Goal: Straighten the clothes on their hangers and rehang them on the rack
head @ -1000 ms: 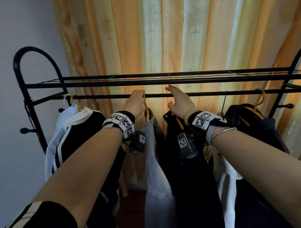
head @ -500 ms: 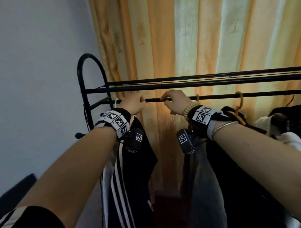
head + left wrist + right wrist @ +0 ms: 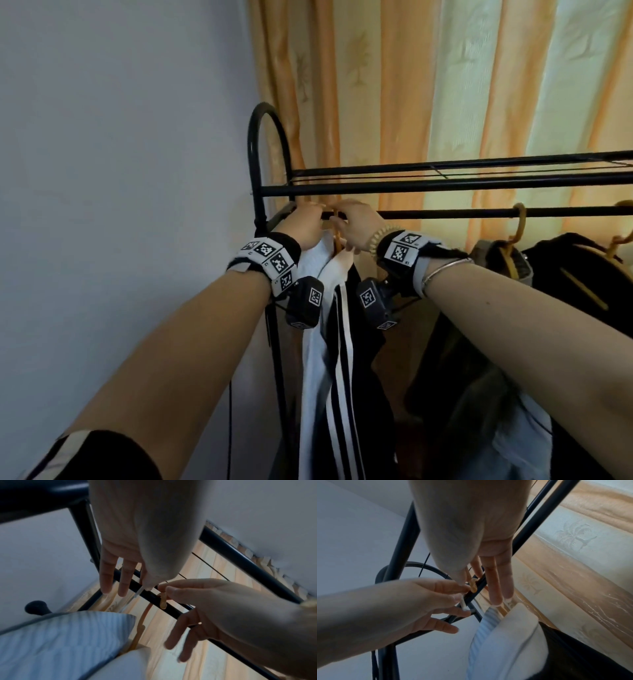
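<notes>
At the left end of the black rail [image 3: 479, 214] both hands meet over two hanger hooks. My left hand [image 3: 308, 224] pinches a white hanger hook [image 3: 463, 604], its other fingers straight along the rail. My right hand [image 3: 352, 226] pinches the tip of an orange hanger hook [image 3: 163, 600] that sits over the rail. Below them hang a white garment [image 3: 315, 342] and a black jacket with white stripes [image 3: 342, 359]; its pale collar [image 3: 505, 635] fills the low part of both wrist views. The hanger bodies are hidden under the cloth.
The rack's arched end post [image 3: 260, 144] and the grey wall [image 3: 120, 171] stand close on the left. Two shelf bars [image 3: 445, 185] run above the rail. To the right, more orange hooks [image 3: 519, 222] carry dark garments [image 3: 582, 274]. A striped curtain [image 3: 445, 85] hangs behind.
Both hands slid left along the rail, from the hangers in the middle to the striped jacket at the rack's left end. They now sit close together on its hooks.
</notes>
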The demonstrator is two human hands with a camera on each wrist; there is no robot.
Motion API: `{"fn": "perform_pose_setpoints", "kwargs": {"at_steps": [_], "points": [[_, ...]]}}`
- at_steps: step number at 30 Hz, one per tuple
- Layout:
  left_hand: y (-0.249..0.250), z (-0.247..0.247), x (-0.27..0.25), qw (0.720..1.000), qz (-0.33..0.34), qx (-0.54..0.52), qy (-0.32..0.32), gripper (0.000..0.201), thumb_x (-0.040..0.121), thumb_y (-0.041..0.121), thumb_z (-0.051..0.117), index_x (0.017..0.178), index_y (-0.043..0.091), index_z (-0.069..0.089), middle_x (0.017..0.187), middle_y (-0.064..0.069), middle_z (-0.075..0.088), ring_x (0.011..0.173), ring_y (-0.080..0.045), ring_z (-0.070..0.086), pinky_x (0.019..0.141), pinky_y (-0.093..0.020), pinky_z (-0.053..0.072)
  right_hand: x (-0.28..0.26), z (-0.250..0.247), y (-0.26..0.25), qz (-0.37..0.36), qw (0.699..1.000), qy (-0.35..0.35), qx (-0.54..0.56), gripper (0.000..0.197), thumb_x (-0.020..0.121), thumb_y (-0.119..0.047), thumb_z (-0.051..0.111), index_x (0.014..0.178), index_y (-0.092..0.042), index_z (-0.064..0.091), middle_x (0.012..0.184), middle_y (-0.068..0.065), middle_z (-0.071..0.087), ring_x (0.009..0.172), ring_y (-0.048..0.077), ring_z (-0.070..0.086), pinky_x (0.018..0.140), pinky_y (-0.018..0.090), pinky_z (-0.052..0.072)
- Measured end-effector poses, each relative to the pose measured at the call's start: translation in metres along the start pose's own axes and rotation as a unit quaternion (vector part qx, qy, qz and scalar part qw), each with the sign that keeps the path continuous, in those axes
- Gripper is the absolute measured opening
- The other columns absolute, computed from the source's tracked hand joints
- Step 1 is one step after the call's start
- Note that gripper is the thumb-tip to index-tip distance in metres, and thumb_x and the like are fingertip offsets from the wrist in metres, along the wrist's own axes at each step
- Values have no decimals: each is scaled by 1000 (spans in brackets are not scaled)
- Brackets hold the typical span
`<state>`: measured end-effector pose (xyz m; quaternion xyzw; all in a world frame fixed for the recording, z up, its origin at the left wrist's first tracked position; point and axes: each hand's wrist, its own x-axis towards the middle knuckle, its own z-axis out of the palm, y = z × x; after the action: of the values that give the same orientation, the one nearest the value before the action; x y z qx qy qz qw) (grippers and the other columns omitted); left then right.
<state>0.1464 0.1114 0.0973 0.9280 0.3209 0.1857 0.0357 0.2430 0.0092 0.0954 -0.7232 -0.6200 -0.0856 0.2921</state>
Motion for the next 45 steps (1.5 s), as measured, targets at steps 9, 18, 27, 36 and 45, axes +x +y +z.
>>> {"fn": "perform_pose_setpoints", "kwargs": {"at_steps": [9,18,27,36,45], "points": [[-1,2,-1,996,-26,-4,81,24,95,5,43,108,1,63,105,-18,65,98,-32,62,90,-42,50,8,-2,14,82,994,60,25,27,91,-18,47,113,-9,60,100,14,69,86,26,68,81,40,57],[33,15,1,992,-4,-23,124,24,94,5,45,110,1,62,106,-18,65,102,-34,59,89,-39,46,-27,-33,68,154,976,153,2,28,88,-15,53,113,-7,63,109,14,66,93,28,67,88,40,54],[20,9,-1,988,-69,72,115,24,94,0,42,113,-3,57,112,-21,62,103,-35,61,87,-40,50,-31,-30,65,129,981,143,10,29,93,-12,44,116,-8,61,112,14,65,94,28,67,87,41,55],[1,8,-3,990,-63,23,123,31,91,-1,40,116,-2,58,112,-21,63,103,-34,61,88,-38,48,-32,-27,59,115,985,124,-17,34,95,-16,44,127,-5,54,114,16,65,102,27,64,92,33,50],[5,9,-7,988,-61,46,131,32,92,-4,37,119,-5,55,112,-24,61,102,-36,60,86,-39,48,-40,-24,52,114,991,75,-9,48,93,-18,49,139,-7,40,124,17,61,113,29,59,97,36,46]]}}
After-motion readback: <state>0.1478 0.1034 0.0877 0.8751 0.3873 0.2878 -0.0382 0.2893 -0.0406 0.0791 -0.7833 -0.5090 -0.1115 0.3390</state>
